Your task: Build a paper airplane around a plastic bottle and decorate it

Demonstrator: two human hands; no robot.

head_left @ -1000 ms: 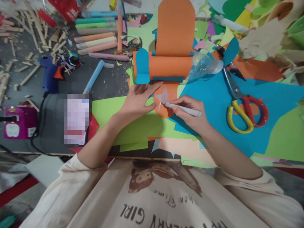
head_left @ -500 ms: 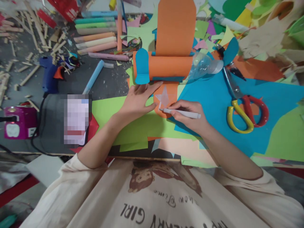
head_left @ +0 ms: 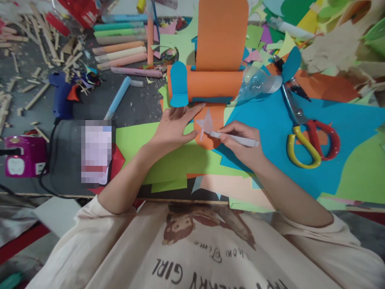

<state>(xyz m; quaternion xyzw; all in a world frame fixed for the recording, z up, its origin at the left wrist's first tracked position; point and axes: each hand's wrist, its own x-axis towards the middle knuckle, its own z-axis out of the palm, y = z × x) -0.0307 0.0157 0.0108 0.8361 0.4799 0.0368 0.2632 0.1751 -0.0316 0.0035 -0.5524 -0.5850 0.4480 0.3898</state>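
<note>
In my right hand (head_left: 245, 144) is a white marker pen (head_left: 237, 138), its tip on a pale star (head_left: 205, 120) drawn on the lower orange paper flap (head_left: 218, 116). My left hand (head_left: 176, 126) lies with fingers spread, thumb and index finger at the flap's left and upper edges. Just beyond stands a model made of a clear plastic bottle (head_left: 257, 86) wrapped in orange paper (head_left: 215, 85), with a blue paper piece (head_left: 179, 84) at its left end. A wide orange flap (head_left: 222, 36) extends from its far side.
Scissors (head_left: 300, 116) with red and yellow handles lie on blue paper (head_left: 261, 140) at right. Several markers (head_left: 120, 50), a blue glue gun (head_left: 62, 94), a blurred phone (head_left: 96, 152) and a purple power block (head_left: 26, 155) are at left. Paper scraps and wooden sticks lie around.
The pen tip has moved up and slightly right, from the star's lower left point to its lower middle. My right hand shifted slightly right; my left hand stayed put.
</note>
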